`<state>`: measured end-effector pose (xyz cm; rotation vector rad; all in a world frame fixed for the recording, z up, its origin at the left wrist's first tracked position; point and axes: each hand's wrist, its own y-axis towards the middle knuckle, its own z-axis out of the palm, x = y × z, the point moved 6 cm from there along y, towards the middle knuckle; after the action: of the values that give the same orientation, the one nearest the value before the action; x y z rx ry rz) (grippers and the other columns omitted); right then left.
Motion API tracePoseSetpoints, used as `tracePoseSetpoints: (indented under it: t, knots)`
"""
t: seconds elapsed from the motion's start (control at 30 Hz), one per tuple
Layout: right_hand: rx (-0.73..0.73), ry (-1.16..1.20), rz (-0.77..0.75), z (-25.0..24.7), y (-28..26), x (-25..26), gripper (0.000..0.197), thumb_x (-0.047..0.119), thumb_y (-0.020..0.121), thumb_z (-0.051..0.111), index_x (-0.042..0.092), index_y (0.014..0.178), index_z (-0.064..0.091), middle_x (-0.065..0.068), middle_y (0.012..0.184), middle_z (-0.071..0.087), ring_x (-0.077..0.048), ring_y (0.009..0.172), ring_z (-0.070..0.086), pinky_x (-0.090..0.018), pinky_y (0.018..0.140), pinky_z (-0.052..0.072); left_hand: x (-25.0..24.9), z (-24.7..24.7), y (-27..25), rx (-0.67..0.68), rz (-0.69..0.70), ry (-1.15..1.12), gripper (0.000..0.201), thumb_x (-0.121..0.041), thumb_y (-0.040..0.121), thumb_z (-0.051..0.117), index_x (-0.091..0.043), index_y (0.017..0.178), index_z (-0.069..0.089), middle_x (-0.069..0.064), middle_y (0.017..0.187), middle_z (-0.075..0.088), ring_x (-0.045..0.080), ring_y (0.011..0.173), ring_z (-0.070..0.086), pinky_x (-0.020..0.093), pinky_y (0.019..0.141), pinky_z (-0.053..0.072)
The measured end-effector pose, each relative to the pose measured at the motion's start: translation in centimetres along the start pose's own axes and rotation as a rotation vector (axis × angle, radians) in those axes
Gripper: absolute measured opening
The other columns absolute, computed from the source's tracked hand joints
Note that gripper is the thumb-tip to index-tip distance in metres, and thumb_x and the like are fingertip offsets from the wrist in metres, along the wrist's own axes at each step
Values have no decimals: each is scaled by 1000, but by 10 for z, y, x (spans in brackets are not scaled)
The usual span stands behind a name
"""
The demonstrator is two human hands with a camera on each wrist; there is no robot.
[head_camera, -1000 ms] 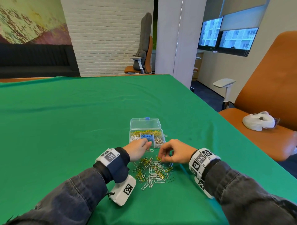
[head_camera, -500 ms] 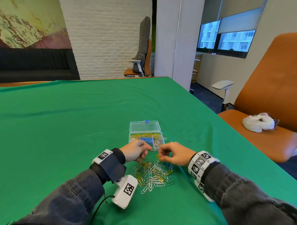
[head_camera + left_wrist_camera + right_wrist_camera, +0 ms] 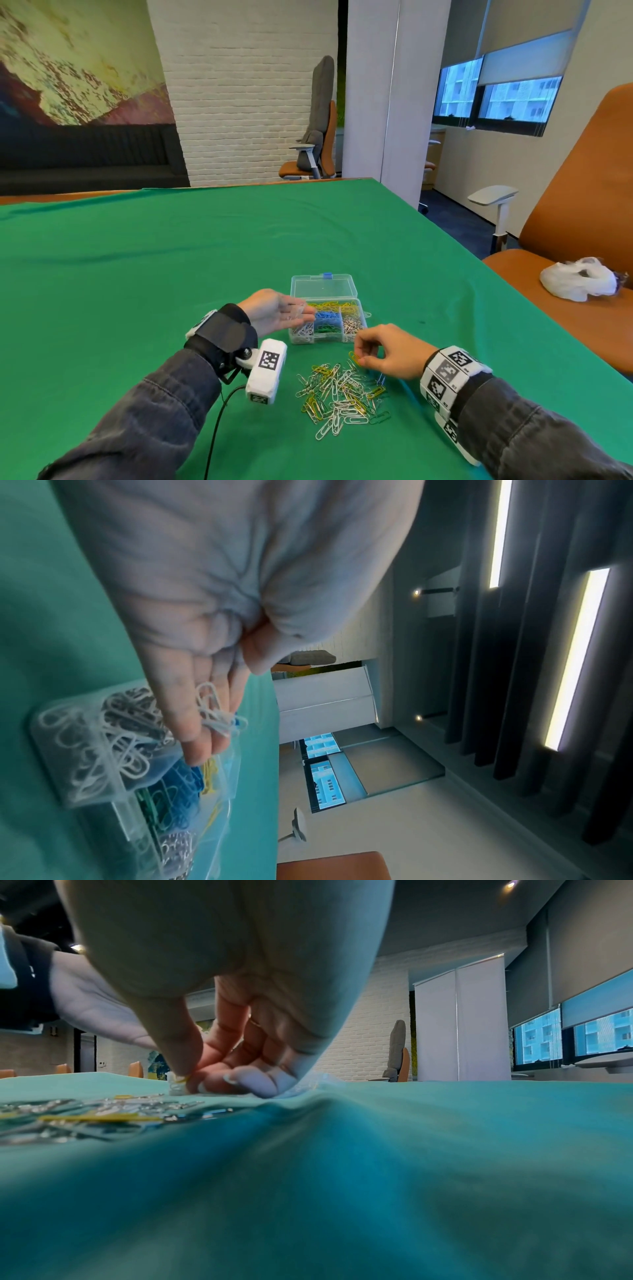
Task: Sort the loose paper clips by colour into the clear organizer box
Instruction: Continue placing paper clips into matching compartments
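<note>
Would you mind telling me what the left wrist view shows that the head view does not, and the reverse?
Only the left wrist view shows the ceiling lights. Only the head view shows the right hand pinching a yellow clip above the loose pile, and the white bag on the chair. Both show the left hand, fingers out, with white clips at the organizer box.

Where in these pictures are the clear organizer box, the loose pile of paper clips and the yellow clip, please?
clear organizer box (image 3: 323, 287): head view, on its raised open lid.
loose pile of paper clips (image 3: 342, 394): head view, middle of the pile.
yellow clip (image 3: 355, 357): head view, on its loop.
</note>
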<state>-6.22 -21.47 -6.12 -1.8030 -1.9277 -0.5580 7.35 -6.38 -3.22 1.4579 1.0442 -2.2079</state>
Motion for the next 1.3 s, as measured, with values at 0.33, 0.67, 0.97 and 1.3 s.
tracePoseSetpoints:
  t: [0.33, 0.67, 0.97, 1.3]
  knots:
    - [8, -21, -7, 0, 0, 0, 14, 13, 89, 60, 24, 81, 56, 6, 82, 60, -6, 76, 55, -18, 76, 49, 2, -10, 6, -46, 28, 10, 32, 5, 99, 37, 14, 129, 44, 27, 124, 57, 33, 105, 64, 34, 79, 57]
    - [15, -31, 10, 1, 2, -2, 12, 15, 90, 59, 23, 82, 56, 6, 83, 60, -5, 77, 55, -17, 77, 49, -3, 1, 17, -133, 179, 751, 34, -2, 100, 43, 0, 133, 51, 12, 134, 56, 16, 99, 52, 27, 92, 44]
    - [-98, 68, -28, -7, 2, 3, 16, 9, 88, 62, 21, 81, 56, 8, 79, 61, 1, 71, 55, -10, 67, 42, 2, 44, -1, 43, 324, 907, 22, -20, 91, 66, -14, 113, 64, 4, 88, 69, 9, 72, 64, 18, 59, 50]
    - [-210, 190, -56, -14, -1, 7, 23, 8, 80, 73, 22, 83, 55, 2, 73, 65, -2, 62, 56, -14, 62, 46, 25, 67, -1, 86, 334, 968, 10, -22, 87, 71, -13, 83, 67, 5, 82, 72, 7, 58, 62, 14, 47, 45]
